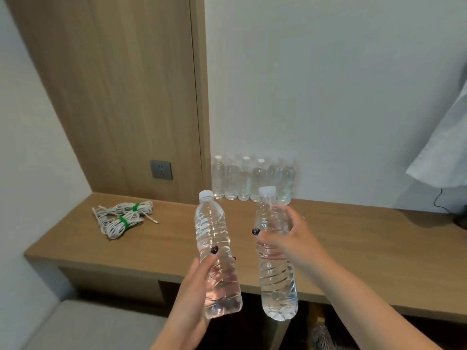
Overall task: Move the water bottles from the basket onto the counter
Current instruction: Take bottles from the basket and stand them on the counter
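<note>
I hold two clear water bottles with white caps upright in the air above the front edge of the wooden counter [353, 238]. My left hand [199, 281] grips the lower half of the left bottle [214, 238]. My right hand [285, 238] is wrapped around the middle of the right bottle [276, 286]. Several more water bottles [252, 180] stand in a row on the counter against the white wall. A dark mesh thing [326, 334] shows below the counter at the bottom right; I cannot tell if it is the basket.
Bundles of white cord with green ties [123, 218] lie on the counter's left part. A grey wall socket [161, 169] sits on the wooden panel behind. A black cable [441, 200] and white fabric [442, 147] are at the right. A grey cushioned seat [83, 324] is lower left.
</note>
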Action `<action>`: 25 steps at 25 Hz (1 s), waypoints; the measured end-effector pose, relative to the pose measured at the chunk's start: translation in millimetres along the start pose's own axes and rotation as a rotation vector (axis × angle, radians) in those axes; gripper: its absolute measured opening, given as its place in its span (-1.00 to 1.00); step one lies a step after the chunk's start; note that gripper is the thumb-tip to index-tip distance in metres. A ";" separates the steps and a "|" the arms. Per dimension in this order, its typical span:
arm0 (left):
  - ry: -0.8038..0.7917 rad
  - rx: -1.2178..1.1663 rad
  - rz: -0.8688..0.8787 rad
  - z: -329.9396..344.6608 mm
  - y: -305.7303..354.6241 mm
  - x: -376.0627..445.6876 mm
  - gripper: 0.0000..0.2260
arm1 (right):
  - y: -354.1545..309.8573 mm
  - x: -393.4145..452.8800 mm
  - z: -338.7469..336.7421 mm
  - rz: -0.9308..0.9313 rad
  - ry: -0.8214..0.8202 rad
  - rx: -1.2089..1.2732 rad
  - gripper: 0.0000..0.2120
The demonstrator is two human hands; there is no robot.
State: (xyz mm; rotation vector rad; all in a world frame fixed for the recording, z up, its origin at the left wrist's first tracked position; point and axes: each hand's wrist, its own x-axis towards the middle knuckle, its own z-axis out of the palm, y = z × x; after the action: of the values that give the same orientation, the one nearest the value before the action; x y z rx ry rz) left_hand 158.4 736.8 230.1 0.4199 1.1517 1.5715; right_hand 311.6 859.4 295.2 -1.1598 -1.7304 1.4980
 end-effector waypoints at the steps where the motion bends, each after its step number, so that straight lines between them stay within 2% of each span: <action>1: -0.009 0.037 0.005 -3.9 5.8 21.3 -0.55 | 0.4 19.5 1.0 0.006 0.025 0.003 -0.33; 2: -0.013 0.079 0.007 -6.9 13.3 42.5 -0.53 | 0.6 39.4 2.2 0.009 0.057 0.002 -0.36; 5: -0.033 0.173 -0.011 -15.8 32.3 105.0 -0.24 | 2.9 100.6 6.0 0.051 0.151 -0.026 -0.40; 6: -0.032 0.194 -0.022 -19.0 37.3 123.1 -0.22 | 3.1 118.2 7.5 0.061 0.176 -0.038 -0.40; 9: -0.075 0.226 0.006 -23.7 49.8 171.4 -0.53 | 7.1 170.2 10.6 0.078 0.261 -0.083 -0.40; 10: -0.074 0.236 0.009 -25.2 52.6 184.0 -0.58 | 8.8 184.3 11.4 0.089 0.279 -0.111 -0.40; 14: -0.002 0.232 -0.008 -25.9 62.4 227.2 -0.53 | 19.5 242.4 16.5 0.110 0.273 -0.240 -0.36; 19: 0.118 0.224 -0.001 -18.3 63.1 273.9 -0.63 | 34.3 317.6 18.8 0.111 0.160 -0.415 -0.27; 25: 0.319 0.146 0.027 -9.7 60.5 290.2 -0.73 | 41.6 383.4 27.0 -0.015 0.011 -0.598 -0.35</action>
State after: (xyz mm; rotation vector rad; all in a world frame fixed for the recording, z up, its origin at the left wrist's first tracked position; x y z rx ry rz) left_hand 17.1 994.7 191.1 0.2870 1.5169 1.6222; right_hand 121.1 1183.2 203.9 -1.4249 -2.2518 0.9761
